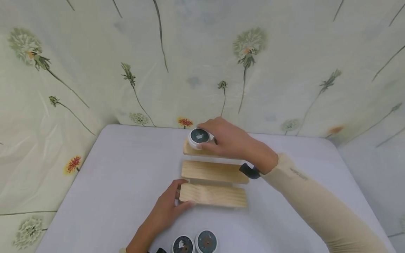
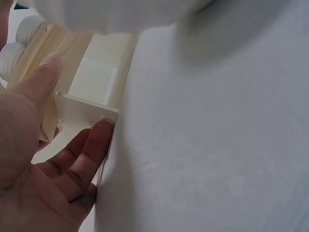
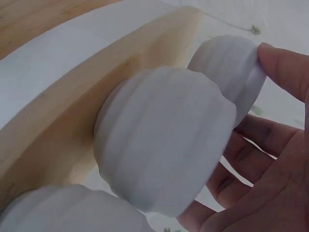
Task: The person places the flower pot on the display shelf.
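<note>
A three-tier stand with pale wooden boards and white supports is on the table. At its top board, my right hand grips a small white pot with a dark round top between thumb and fingers. The right wrist view shows that ribbed pot beside another ribbed pot on the board, with part of a third below. My left hand holds the left end of the lowest tier, thumb on the wood and fingers at the white support.
Two more dark-topped pots stand side by side at the table's near edge, close to my left wrist. A white cloth covers the table. Behind it hangs a dandelion-printed sheet.
</note>
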`<state>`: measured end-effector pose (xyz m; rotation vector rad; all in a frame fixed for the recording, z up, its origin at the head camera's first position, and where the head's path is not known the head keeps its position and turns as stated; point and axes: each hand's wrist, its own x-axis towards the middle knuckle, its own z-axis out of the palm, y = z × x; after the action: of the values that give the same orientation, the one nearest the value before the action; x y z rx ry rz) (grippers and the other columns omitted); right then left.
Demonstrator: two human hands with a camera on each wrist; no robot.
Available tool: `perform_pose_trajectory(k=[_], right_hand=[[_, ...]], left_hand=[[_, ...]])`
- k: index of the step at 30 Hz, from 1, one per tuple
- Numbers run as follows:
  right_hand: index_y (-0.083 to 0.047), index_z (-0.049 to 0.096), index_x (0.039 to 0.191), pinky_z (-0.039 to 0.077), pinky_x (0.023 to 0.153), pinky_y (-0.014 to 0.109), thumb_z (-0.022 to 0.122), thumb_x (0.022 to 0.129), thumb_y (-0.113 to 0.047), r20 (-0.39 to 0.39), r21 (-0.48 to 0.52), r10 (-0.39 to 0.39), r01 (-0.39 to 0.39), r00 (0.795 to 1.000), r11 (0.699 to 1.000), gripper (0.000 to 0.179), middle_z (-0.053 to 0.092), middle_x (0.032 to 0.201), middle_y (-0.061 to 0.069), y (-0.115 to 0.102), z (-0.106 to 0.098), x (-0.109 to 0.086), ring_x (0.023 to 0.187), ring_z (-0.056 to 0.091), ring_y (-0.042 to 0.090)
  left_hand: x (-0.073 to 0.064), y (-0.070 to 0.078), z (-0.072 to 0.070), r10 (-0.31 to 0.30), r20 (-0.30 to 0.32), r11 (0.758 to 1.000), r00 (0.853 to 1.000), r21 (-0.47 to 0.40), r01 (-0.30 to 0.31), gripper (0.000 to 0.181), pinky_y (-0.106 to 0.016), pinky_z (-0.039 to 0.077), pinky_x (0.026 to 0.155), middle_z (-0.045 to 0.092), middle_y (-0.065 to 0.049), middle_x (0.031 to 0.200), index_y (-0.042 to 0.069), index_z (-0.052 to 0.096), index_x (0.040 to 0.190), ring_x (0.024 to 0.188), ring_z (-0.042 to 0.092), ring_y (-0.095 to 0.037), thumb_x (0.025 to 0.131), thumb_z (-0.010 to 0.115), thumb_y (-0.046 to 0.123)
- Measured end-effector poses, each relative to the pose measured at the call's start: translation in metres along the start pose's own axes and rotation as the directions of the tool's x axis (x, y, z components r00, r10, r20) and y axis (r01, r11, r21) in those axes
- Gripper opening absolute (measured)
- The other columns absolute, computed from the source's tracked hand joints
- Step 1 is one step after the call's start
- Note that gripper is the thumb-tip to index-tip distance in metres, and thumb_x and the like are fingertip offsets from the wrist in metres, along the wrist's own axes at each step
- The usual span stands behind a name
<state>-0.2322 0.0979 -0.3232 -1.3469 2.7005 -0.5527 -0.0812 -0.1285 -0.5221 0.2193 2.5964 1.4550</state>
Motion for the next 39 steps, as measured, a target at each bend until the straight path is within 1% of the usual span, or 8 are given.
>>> perform_pose_trajectory(k=[2,11,20,24,27,32,35,39], right_hand=[[-0.006,0.063,0.137,0.044,0.102,0.044,0.071,0.101,-0.038,0.014,0.001,0.007,-0.007,1.000,1.000,0.049,0.069,0.122,0.003,0.000,0.000,0.001,0.112,0.059,0.024],[-0.003,0.057,0.146,0.040,0.111,0.050,0.070,0.101,-0.039,0.092,-0.016,0.095,-0.094,0.991,0.995,0.060,0.063,0.141,0.012,-0.002,0.003,0.001,0.132,0.054,0.034],[-0.004,0.061,0.141,0.042,0.105,0.051,0.073,0.097,-0.041,0.061,-0.090,0.140,-0.134,0.988,0.987,0.059,0.067,0.131,0.007,-0.003,0.004,0.004,0.117,0.059,0.029],[-0.007,0.061,0.142,0.034,0.110,0.057,0.073,0.096,-0.044,0.053,-0.095,0.167,-0.161,0.985,0.982,0.060,0.067,0.132,0.004,-0.003,0.005,0.003,0.117,0.058,0.027],[-0.010,0.056,0.148,0.024,0.114,0.061,0.074,0.094,-0.051,0.042,-0.087,0.182,-0.178,0.982,0.980,0.070,0.065,0.136,0.003,-0.001,0.005,0.001,0.123,0.056,0.026],[-0.012,0.047,0.156,0.018,0.117,0.060,0.073,0.093,-0.059,-0.044,-0.073,0.169,-0.172,0.985,0.982,0.082,0.055,0.150,0.005,-0.001,-0.001,-0.014,0.139,0.046,0.027],[-0.010,0.050,0.153,0.020,0.117,0.059,0.076,0.093,-0.052,-0.152,-0.074,0.085,-0.097,0.985,0.993,0.078,0.054,0.151,0.008,-0.009,-0.006,-0.030,0.141,0.045,0.030],[-0.006,0.060,0.141,0.035,0.111,0.053,0.081,0.091,-0.040,-0.303,-0.082,-0.061,0.037,0.951,0.996,0.064,0.061,0.139,0.009,-0.027,-0.003,-0.059,0.130,0.053,0.029]], left_hand=[[0.000,0.001,0.000,0.000,-0.004,1.000,1.000,-0.007,0.000,0.074,-0.031,0.049,0.078,0.064,0.010,0.102,0.020,0.044,0.149,0.091,0.062,-0.008,0.091,0.081,0.046],[0.001,0.003,0.000,-0.022,-0.001,1.000,1.000,0.008,0.022,0.074,-0.031,0.049,0.077,0.063,0.011,0.102,0.020,0.044,0.149,0.090,0.061,-0.008,0.091,0.080,0.048],[0.001,0.003,0.001,-0.034,0.008,0.999,0.999,-0.007,0.034,0.077,-0.030,0.049,0.077,0.063,0.010,0.105,0.020,0.043,0.151,0.092,0.061,-0.009,0.091,0.080,0.050],[0.001,0.002,0.001,-0.045,0.014,0.999,0.999,-0.006,0.045,0.077,-0.030,0.049,0.076,0.063,0.009,0.106,0.020,0.042,0.152,0.092,0.061,-0.010,0.091,0.079,0.051],[0.000,0.002,0.001,-0.046,0.012,0.999,0.999,-0.002,0.047,0.077,-0.030,0.049,0.075,0.063,0.010,0.105,0.021,0.043,0.151,0.091,0.060,-0.010,0.091,0.079,0.050],[-0.001,0.001,0.002,-0.039,0.010,0.999,0.999,-0.006,0.039,0.076,-0.030,0.049,0.076,0.063,0.010,0.104,0.020,0.043,0.151,0.091,0.061,-0.010,0.091,0.080,0.048],[-0.001,0.001,0.002,-0.036,0.009,0.999,0.999,-0.003,0.036,0.076,-0.030,0.049,0.077,0.063,0.010,0.104,0.020,0.043,0.151,0.091,0.061,-0.009,0.091,0.080,0.048],[-0.001,0.001,0.001,-0.024,0.004,1.000,1.000,0.007,0.024,0.075,-0.031,0.049,0.079,0.064,0.011,0.106,0.020,0.043,0.151,0.093,0.061,-0.008,0.091,0.080,0.047]])
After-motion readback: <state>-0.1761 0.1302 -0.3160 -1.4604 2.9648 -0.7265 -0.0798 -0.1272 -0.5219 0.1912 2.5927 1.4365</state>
